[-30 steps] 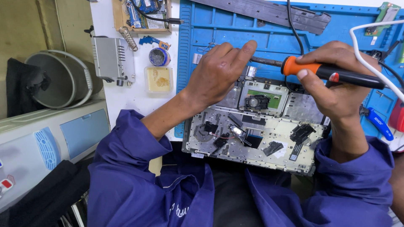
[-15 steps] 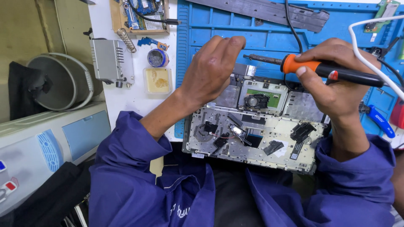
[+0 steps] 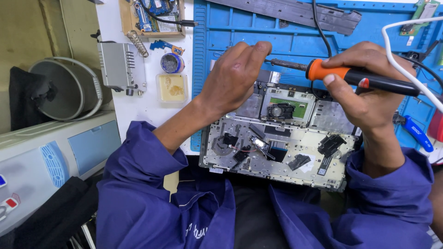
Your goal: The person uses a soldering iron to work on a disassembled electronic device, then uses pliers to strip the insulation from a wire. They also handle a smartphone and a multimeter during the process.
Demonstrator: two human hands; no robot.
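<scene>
An opened laptop base (image 3: pixel 281 157) with a metal keyboard back, black parts and a small green board lies on the blue work mat (image 3: pixel 240 27), tilted over the table's front edge. My right hand (image 3: pixel 364 92) grips a soldering iron (image 3: pixel 355 77) with an orange collar and black handle, its tip pointing left. My left hand (image 3: pixel 235 78) rests at the base's far left corner with its fingers curled, the fingertips touching the iron's tip area. Whether those fingers pinch anything is hidden.
A grey soldering station (image 3: pixel 117 64), a round tin (image 3: pixel 171 62) and a yellowed sponge tray (image 3: pixel 171 87) stand on the white table left of the mat. A grey plastic strip (image 3: pixel 295 11) lies along the mat's far edge. A blue-handled tool (image 3: pixel 415 131) lies at right.
My left hand has slid slightly left and curled its fingers toward the iron's tip. The soldering iron has stayed nearly in place.
</scene>
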